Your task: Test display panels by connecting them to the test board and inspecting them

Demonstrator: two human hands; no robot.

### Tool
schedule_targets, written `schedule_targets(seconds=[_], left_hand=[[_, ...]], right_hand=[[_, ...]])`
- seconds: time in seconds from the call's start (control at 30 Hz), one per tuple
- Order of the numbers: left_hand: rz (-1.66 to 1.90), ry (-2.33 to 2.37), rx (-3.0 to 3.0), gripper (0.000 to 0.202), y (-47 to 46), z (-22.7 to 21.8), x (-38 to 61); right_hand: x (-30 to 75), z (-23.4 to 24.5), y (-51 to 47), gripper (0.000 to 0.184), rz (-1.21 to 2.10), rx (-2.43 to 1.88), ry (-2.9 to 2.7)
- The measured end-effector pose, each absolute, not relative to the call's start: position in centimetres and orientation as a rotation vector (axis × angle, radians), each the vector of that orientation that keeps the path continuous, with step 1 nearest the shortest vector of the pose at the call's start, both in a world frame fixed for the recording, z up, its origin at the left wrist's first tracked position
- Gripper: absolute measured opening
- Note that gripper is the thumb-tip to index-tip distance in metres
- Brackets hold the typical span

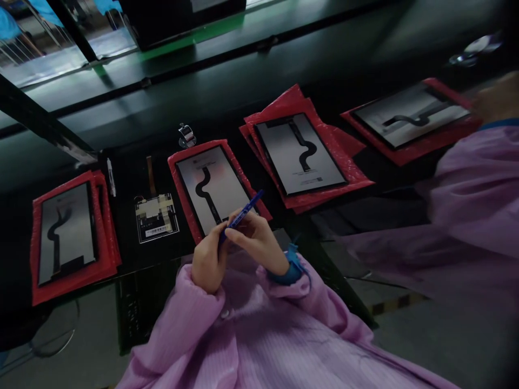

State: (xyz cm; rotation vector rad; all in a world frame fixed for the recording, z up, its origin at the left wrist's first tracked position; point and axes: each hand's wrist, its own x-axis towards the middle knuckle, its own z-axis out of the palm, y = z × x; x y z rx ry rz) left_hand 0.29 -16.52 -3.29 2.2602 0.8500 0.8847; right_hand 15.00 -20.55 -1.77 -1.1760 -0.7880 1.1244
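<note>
A blue pen slants up to the right between my hands, close in front of my body. My right hand grips its shaft with thumb and fingers, and a blue band circles that wrist. Closed around the pen's lower end is my left hand. Just beyond them, an LCD panel with a black S-shaped flex cable lies on a red bubble-wrap sleeve; my hands cover its near edge. Left of it on the black table sits a small circuit-board module with yellowish tape and a barcode label.
More panels on red sleeves lie at left, right and far right. A metal tally counter and a white pen rest on the table. At right, a co-worker's pink sleeve reaches toward the far-right panel.
</note>
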Motion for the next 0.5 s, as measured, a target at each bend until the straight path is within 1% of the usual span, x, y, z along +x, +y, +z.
schedule_targets(seconds=[0.1,0.2,0.27,0.37,0.43,0.5], left_hand=[[0.817,0.846,2.422,0.041,-17.0,-2.9,-0.1],[0.679,0.805,2.42,0.048,-17.9,-2.4,-0.6],[0.547,0.804,2.219,0.054,-18.7,-1.6,-0.5],[0.377,0.822,1.818,0.06,-19.8,-0.1,-0.3],[0.294,0.796,1.614,0.062,-20.3,0.6,-0.6],[0.186,0.707,1.442,0.064,-20.7,0.9,-1.5]], right_hand=[[14.5,-1.3,-20.7,0.037,1.118,-1.205,-0.898],[13.7,-1.2,-21.0,0.048,1.085,-1.24,-0.933],[12.8,-1.3,-21.4,0.051,0.999,-1.307,-0.834],[12.6,-1.3,-22.1,0.051,0.906,-1.388,-0.746],[14.5,-1.0,-22.4,0.049,0.798,-1.444,-0.757],[17.9,-0.5,-22.4,0.046,0.609,-1.501,-0.757]])
